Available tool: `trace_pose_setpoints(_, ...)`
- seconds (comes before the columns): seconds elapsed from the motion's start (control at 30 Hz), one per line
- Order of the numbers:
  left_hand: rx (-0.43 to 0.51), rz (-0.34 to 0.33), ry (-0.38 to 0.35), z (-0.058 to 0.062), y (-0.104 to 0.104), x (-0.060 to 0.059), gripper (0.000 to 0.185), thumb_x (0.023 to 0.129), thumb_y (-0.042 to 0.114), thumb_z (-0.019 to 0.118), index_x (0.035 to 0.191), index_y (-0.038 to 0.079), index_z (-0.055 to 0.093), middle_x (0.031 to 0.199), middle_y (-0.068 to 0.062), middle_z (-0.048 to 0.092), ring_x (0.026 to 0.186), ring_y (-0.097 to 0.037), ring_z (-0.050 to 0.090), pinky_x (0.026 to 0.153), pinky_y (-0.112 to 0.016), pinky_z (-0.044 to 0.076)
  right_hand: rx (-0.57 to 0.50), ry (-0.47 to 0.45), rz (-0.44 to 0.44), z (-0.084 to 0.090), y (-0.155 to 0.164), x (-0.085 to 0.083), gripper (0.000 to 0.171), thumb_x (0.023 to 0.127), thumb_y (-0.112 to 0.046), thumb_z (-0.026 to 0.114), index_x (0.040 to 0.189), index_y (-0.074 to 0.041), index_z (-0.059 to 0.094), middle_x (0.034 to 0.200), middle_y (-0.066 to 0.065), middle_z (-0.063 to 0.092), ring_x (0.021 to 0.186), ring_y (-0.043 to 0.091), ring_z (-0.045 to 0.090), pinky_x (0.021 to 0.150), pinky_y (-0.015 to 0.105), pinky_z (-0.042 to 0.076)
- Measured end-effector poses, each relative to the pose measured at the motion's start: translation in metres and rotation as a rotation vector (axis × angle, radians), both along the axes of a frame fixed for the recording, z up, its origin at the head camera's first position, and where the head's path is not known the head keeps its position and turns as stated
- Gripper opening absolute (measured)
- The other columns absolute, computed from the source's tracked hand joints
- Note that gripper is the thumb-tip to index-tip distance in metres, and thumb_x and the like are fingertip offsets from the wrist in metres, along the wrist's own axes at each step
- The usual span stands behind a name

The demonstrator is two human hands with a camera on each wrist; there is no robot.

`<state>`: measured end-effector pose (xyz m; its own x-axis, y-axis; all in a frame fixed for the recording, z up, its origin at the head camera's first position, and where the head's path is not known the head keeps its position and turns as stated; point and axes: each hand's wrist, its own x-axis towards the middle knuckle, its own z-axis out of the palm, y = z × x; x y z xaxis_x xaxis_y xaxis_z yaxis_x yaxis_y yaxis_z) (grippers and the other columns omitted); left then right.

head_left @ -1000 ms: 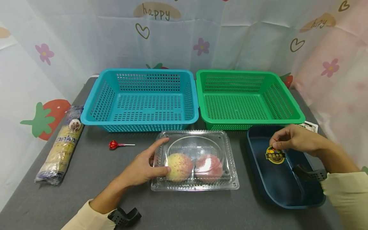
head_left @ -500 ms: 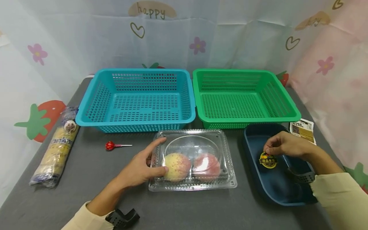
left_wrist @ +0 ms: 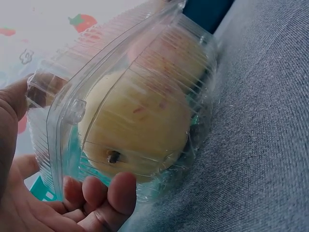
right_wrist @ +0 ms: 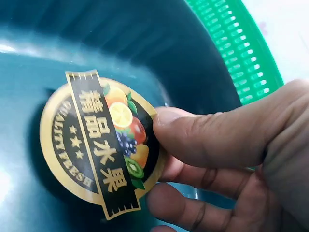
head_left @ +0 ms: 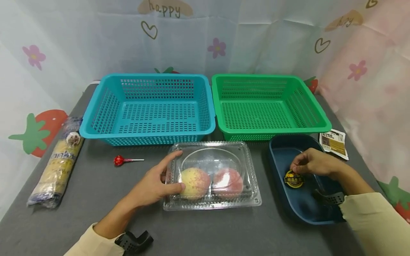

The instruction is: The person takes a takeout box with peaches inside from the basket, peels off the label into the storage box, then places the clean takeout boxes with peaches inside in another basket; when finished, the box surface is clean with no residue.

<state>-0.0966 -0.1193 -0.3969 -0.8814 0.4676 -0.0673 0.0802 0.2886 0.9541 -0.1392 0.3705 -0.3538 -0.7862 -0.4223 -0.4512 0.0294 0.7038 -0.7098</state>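
Note:
A clear plastic clamshell box (head_left: pixel 211 154) lies on the table with two peaches inside, a yellow-red one (head_left: pixel 194 182) and a pinker one (head_left: pixel 227 180). My left hand (head_left: pixel 155 185) grips its left side, thumb near the yellow peach and index finger along the upper left corner. In the left wrist view, the other fingertips (left_wrist: pixel 123 192) curl at the box's edge. Over the dark blue tub (head_left: pixel 288 199), my right hand (head_left: pixel 315 163) pinches a round black and gold fruit sticker (right_wrist: pixel 91 145) by its edge, between thumb and fingers.
A blue basket (head_left: pixel 147 136) and a green basket (head_left: pixel 272 130) stand side by side at the back. Left lie a red lollipop (head_left: pixel 119 160) and a long wrapped pack (head_left: pixel 57 163). A printed packet (head_left: pixel 334 142) rests behind the tub. A printed curtain (head_left: pixel 189 42) hangs behind.
The whole scene has shifted slightly left in the head view. My right hand has lowered a little with the sticker over the tub. My left hand keeps its grip on the box.

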Motion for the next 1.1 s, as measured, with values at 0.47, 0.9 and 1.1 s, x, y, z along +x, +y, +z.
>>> trace_pose_setpoints(0.47, 0.003, 0.008, -0.004, 0.006, 0.001, 0.000, 0.084, 0.082, 0.028, 0.076, 0.151, 0.030, 0.028, 0.106, -0.020, 0.053, 0.084, -0.027, 0.061, 0.063, -0.039, 0.054, 0.088, 0.071, 0.004, -0.003, -0.002, 0.006, 0.019, 0.093, -0.014, 0.065, 0.099, 0.002, 0.071, 0.091, 0.006, 0.068, 0.081, 0.019, 0.061, 0.065, 0.035, 0.052)
trace_pose_setpoints(0.9, -0.015, 0.008, 0.038, 0.005, 0.002, -0.002, 0.084, 0.082, 0.026, 0.077, 0.151, 0.027, 0.030, 0.081, -0.011, 0.044, 0.067, -0.020, 0.048, 0.051, -0.030, 0.044, 0.176, 0.337, -0.071, 0.040, 0.001, 0.015, 0.026, 0.098, -0.019, 0.059, 0.110, 0.002, 0.068, 0.099, 0.011, 0.067, 0.084, 0.023, 0.062, 0.067, 0.034, 0.051)
trace_pose_setpoints(1.1, 0.042, 0.012, -0.008, 0.007, 0.002, -0.001, 0.084, 0.082, 0.022, 0.077, 0.151, 0.027, 0.029, 0.084, -0.015, 0.046, 0.064, -0.022, 0.052, 0.051, -0.035, 0.050, 0.219, 0.583, -0.233, 0.069, -0.002, 0.012, 0.032, 0.097, -0.027, 0.061, 0.114, -0.002, 0.068, 0.100, 0.010, 0.064, 0.075, 0.016, 0.058, 0.056, 0.028, 0.048)
